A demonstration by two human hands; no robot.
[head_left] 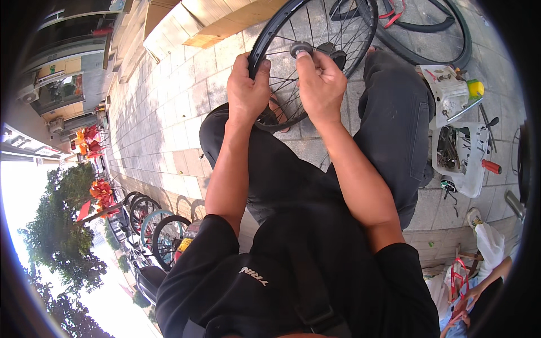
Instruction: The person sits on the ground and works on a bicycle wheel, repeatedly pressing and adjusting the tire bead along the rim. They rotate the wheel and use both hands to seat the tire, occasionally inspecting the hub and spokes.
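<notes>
My left hand (248, 90) grips the black rim (260, 46) of a spoked bicycle wheel held between my legs, thumb and fingers closed round it. My right hand (320, 84) is closed, thumb pressed on a small round dark tool (300, 47) with a silver centre, among the spokes at the upper middle. The wheel's hub is partly behind that hand, and the rim's lower part runs below both hands, partly hidden by them.
A loose tyre (465, 42) lies upper right, above a white container of tools (473, 152) and another jug container (434, 79). Cardboard (214, 25) is at the top. Parked bicycles (160, 236) stand lower left. Another person's arm (484, 284) is at the lower right.
</notes>
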